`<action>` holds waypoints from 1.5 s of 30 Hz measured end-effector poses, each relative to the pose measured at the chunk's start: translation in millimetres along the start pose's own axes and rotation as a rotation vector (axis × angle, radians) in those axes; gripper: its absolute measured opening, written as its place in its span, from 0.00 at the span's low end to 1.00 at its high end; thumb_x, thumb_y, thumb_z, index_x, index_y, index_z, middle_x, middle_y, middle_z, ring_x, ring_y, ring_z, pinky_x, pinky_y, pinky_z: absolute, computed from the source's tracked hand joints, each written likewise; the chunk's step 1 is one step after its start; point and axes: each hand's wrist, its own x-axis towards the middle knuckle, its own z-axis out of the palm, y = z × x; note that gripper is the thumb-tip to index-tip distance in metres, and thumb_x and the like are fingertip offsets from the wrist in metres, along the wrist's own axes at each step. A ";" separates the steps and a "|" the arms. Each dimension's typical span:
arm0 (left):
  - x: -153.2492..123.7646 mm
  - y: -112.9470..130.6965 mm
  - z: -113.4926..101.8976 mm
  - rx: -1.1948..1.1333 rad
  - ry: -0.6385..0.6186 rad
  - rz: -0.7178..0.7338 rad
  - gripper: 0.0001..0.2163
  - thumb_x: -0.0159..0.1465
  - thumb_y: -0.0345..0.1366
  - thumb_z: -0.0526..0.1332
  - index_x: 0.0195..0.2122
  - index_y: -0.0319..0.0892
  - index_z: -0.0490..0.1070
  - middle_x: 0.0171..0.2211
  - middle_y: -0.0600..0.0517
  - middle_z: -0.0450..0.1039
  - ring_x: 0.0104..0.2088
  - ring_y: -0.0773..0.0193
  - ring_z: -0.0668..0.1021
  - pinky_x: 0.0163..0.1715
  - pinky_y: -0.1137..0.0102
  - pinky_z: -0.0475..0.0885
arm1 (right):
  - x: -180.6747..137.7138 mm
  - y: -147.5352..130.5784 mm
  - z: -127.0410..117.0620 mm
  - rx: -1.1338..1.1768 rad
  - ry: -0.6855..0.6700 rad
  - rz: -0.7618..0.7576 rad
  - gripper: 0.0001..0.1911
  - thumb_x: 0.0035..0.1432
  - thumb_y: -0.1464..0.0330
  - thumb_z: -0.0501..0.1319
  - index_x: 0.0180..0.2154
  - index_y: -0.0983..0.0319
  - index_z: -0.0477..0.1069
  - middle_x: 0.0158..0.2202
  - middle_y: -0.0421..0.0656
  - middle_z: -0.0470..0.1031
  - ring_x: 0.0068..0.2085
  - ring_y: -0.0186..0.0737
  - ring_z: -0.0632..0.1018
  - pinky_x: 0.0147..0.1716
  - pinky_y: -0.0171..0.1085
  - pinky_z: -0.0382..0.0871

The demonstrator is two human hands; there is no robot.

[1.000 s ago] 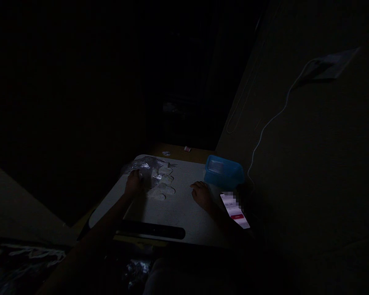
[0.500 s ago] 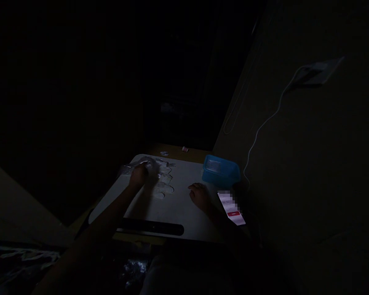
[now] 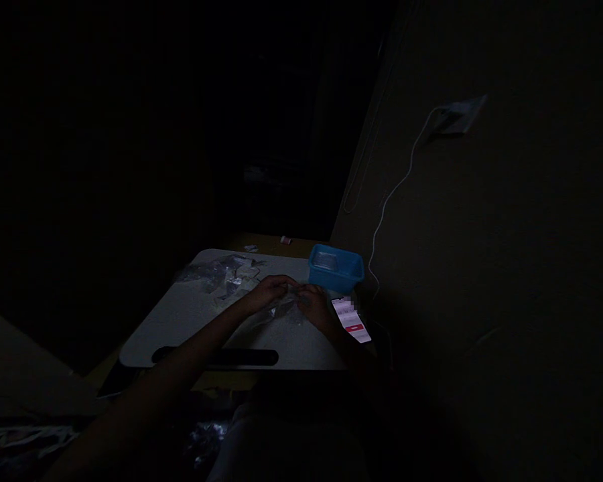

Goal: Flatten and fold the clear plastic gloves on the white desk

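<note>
My left hand (image 3: pixel 270 292) and my right hand (image 3: pixel 313 302) meet above the right half of a white lap table (image 3: pixel 155 328). Between them they pinch a clear plastic bag (image 3: pixel 280 312), which hangs down toward me and catches a little light. The fingers of both hands are closed at its upper edge; the dimness hides the fingertips. Left of my left hand, a loose pile of clear plastic bags (image 3: pixel 206 273) lies on the table, with some pale flat pieces (image 3: pixel 234 284) near it that I cannot make out.
A blue plastic basket (image 3: pixel 336 277) stands just beyond my right hand, with something clear inside. A lit phone (image 3: pixel 352 320) lies right of that hand. A white cable (image 3: pixel 407 174) runs down the right wall from a socket (image 3: pixel 459 115). A small pinkish item (image 3: pixel 286 239) sits behind the table.
My left hand has moved right from the pile, and a plastic bag is now held between both hands. My right hand has closed on it. The whole view has shifted slightly.
</note>
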 end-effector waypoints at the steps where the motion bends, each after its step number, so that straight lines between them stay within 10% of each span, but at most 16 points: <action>1: 4.1 1.0 -5.5 -0.036 0.040 -0.025 0.17 0.51 0.32 0.49 0.38 0.37 0.72 0.20 0.55 0.67 0.21 0.69 0.68 0.25 0.72 0.65 | -1.1 3.5 -4.4 0.046 0.017 0.010 0.07 0.47 0.73 0.58 0.31 0.60 0.72 0.39 0.44 0.73 0.43 0.40 0.71 0.46 0.40 0.62; 12: 35.3 -17.8 -44.4 -0.102 0.367 -0.204 0.15 0.51 0.32 0.50 0.37 0.33 0.68 0.20 0.55 0.65 0.24 0.67 0.69 0.29 0.68 0.67 | -13.4 19.2 -53.9 0.497 -0.021 0.350 0.11 0.49 0.69 0.55 0.18 0.63 0.67 0.15 0.36 0.67 0.20 0.30 0.69 0.22 0.29 0.61; 18: 16.6 -24.9 -16.6 0.354 0.616 -0.095 0.18 0.53 0.34 0.52 0.46 0.35 0.62 0.41 0.44 0.67 0.41 0.58 0.71 0.43 0.60 0.67 | -24.3 26.8 -44.0 0.656 -0.023 0.602 0.13 0.46 0.69 0.55 0.13 0.63 0.62 0.11 0.35 0.62 0.15 0.27 0.65 0.17 0.27 0.58; 28: -40.8 -82.6 108.8 0.792 0.095 0.067 0.15 0.60 0.33 0.48 0.45 0.36 0.67 0.45 0.41 0.70 0.48 0.55 0.70 0.48 0.59 0.65 | -57.5 46.7 -3.5 0.599 -0.133 0.778 0.10 0.46 0.72 0.55 0.15 0.62 0.62 0.12 0.38 0.68 0.17 0.32 0.71 0.18 0.31 0.66; 37: -48.8 -99.8 82.1 1.040 -0.091 -0.003 0.22 0.62 0.40 0.47 0.56 0.37 0.57 0.59 0.39 0.52 0.59 0.51 0.56 0.54 0.50 0.52 | -70.7 61.8 -32.1 0.239 -0.082 0.714 0.07 0.44 0.73 0.57 0.29 0.63 0.71 0.19 0.38 0.72 0.23 0.34 0.74 0.23 0.30 0.65; 45: -41.6 -74.6 90.8 0.915 0.056 0.092 0.16 0.62 0.34 0.45 0.47 0.36 0.66 0.48 0.41 0.68 0.50 0.58 0.69 0.51 0.59 0.62 | -80.0 27.1 -15.4 -0.209 -0.058 0.235 0.16 0.52 0.75 0.51 0.42 0.63 0.70 0.40 0.46 0.74 0.42 0.38 0.73 0.42 0.34 0.65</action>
